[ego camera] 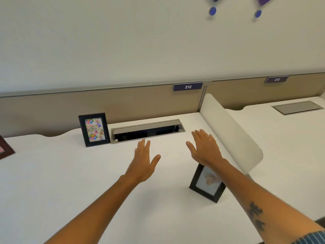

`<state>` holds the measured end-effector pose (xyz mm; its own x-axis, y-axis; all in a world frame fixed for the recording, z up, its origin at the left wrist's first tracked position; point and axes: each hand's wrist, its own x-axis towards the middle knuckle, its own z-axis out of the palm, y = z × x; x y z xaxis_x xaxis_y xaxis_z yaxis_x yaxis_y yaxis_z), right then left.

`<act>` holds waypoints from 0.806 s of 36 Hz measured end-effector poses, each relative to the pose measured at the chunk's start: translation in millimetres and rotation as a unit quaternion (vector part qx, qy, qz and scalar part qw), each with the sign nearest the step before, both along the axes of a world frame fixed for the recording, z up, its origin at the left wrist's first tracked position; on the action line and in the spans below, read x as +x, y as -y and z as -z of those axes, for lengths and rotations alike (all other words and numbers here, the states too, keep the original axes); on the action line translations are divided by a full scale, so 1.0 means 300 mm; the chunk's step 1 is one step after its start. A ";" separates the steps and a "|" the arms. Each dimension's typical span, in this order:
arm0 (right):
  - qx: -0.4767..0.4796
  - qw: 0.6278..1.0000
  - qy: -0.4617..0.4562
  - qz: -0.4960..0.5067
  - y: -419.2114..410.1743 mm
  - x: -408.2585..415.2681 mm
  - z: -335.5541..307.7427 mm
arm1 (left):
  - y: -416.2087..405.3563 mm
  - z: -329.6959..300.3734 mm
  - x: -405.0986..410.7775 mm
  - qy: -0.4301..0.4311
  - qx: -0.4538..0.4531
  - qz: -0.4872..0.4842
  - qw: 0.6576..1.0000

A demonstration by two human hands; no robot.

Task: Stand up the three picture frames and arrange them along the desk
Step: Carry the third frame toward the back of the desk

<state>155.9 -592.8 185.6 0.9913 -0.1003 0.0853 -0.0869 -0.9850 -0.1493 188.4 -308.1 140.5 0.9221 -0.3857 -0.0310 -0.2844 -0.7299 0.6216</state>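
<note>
- Tabletop [70, 173]: a birthday frame [94, 129] is seen upright at the back; a brown frame [5, 148] is cut off far left.
- Black frame [207, 186]: found under the right wrist, nearer the right hand [204, 147], long axis upright.
- Left hand [143, 161]: held further off; both hands' fingers [146, 145] are extended, empty.

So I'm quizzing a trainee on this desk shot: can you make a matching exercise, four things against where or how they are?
Things:
1. birthday frame
2. black frame with pale picture
3. brown frame
4. cable hatch

Places or states:
A. cut off at the left edge
B. lid open
C. under the right forearm
D. upright by the back panel

Pairs: 1-D, 2-C, 3-A, 4-B
</note>
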 end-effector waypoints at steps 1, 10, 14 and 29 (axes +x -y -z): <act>0.007 1.000 -0.010 0.012 0.042 -0.022 -0.006 | 0.040 0.002 -0.012 -0.030 -0.016 0.007 0.999; 0.153 0.967 -0.131 0.158 0.332 -0.250 -0.022 | 0.328 0.028 -0.123 -0.167 -0.109 0.031 0.979; 0.291 0.916 -0.184 0.206 0.406 -0.360 0.019 | 0.404 0.047 -0.164 -0.227 -0.143 0.020 0.963; 0.551 0.787 -0.175 0.215 0.339 -0.480 0.219 | 0.514 0.127 -0.203 -0.282 -0.179 0.018 0.943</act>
